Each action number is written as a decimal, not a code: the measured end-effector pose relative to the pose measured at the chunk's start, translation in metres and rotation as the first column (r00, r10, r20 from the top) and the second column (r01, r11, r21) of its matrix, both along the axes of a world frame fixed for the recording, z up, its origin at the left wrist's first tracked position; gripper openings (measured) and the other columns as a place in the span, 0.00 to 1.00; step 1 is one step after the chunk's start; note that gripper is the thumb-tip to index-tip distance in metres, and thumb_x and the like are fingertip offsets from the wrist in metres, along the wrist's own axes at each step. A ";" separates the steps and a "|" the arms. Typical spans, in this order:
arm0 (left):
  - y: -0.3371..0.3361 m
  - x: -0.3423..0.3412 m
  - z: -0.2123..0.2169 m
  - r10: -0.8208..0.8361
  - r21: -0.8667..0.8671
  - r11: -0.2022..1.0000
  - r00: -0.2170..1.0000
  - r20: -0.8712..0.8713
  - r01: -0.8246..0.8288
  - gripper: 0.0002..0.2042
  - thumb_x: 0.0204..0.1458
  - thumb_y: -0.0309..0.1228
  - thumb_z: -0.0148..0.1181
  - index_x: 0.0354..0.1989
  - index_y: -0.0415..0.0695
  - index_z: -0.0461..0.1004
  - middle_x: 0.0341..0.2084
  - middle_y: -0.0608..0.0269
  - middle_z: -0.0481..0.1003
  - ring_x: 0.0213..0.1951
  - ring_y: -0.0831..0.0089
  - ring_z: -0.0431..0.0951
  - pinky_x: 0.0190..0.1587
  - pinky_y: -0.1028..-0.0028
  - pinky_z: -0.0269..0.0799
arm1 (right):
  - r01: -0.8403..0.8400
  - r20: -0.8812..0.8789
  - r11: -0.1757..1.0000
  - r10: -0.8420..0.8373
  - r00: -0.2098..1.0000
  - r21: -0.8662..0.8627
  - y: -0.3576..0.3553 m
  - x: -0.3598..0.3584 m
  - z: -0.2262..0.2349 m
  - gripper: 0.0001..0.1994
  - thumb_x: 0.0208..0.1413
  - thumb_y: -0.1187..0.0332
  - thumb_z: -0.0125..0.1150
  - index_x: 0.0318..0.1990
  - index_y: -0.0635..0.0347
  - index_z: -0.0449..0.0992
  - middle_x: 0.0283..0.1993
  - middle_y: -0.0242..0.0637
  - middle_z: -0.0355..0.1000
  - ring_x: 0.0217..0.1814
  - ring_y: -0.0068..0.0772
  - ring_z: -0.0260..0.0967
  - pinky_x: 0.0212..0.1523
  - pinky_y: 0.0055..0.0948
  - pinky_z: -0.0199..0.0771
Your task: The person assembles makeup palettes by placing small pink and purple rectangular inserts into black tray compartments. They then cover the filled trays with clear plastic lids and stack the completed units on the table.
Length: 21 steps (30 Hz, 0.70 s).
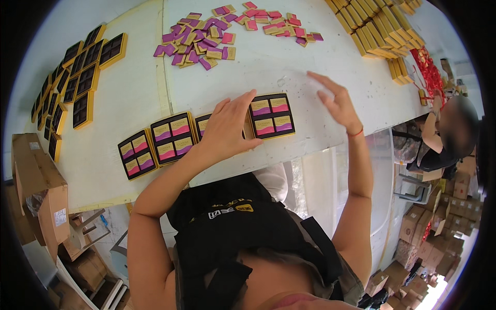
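Observation:
My left hand (pixel 227 126) lies flat with spread fingers on a filled black-and-gold tray (pixel 203 124) near the white table's front edge. Three more filled trays flank it: one at right (pixel 272 114), two at left (pixel 172 137) (pixel 137 153), each holding small purple and pink wrapped squares. My right hand (pixel 338 101) hovers above the table to the right, fingers apart, pinching a thin clear film (pixel 315 82) that is hard to make out.
Loose purple and pink wrapped squares (pixel 199 41) pile at the table's far side. Empty dark trays (pixel 77 77) line the left. Gold box stacks (pixel 377 26) stand far right. Another person (pixel 449 134) works at right. Cardboard boxes (pixel 39 191) sit below.

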<state>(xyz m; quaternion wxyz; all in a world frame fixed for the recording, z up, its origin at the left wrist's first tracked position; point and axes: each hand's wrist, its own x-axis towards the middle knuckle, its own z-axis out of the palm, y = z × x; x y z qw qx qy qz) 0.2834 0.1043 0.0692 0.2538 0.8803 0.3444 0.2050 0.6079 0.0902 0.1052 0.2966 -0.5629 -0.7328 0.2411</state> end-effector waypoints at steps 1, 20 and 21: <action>0.002 0.002 -0.002 -0.001 -0.017 1.000 1.000 0.011 0.001 0.54 0.39 0.43 0.76 0.73 0.41 0.47 0.63 0.45 0.65 0.63 0.52 0.66 0.70 0.56 0.54 | -0.090 0.019 0.995 0.089 0.996 0.037 -0.005 -0.017 -0.004 0.26 0.51 0.62 0.70 0.58 0.58 0.76 0.57 0.49 0.74 0.56 0.48 0.72 0.59 0.39 0.70; 0.003 0.005 0.008 -0.042 -0.100 0.994 0.999 -0.033 0.039 0.53 0.35 0.40 0.76 0.72 0.41 0.52 0.64 0.48 0.65 0.63 0.53 0.67 0.68 0.56 0.57 | -0.461 0.450 0.861 0.331 0.829 0.215 -0.033 -0.058 -0.026 0.32 0.50 0.49 0.69 0.65 0.40 0.72 0.72 0.40 0.57 0.74 0.60 0.51 0.71 0.66 0.48; 0.002 0.007 0.006 -0.055 -0.008 0.998 0.998 0.039 0.055 0.52 0.34 0.39 0.77 0.71 0.43 0.54 0.62 0.50 0.66 0.62 0.50 0.67 0.65 0.56 0.60 | -0.464 0.482 0.857 0.315 0.817 0.225 -0.035 -0.057 -0.027 0.31 0.53 0.47 0.66 0.64 0.41 0.72 0.73 0.40 0.57 0.75 0.60 0.50 0.71 0.68 0.46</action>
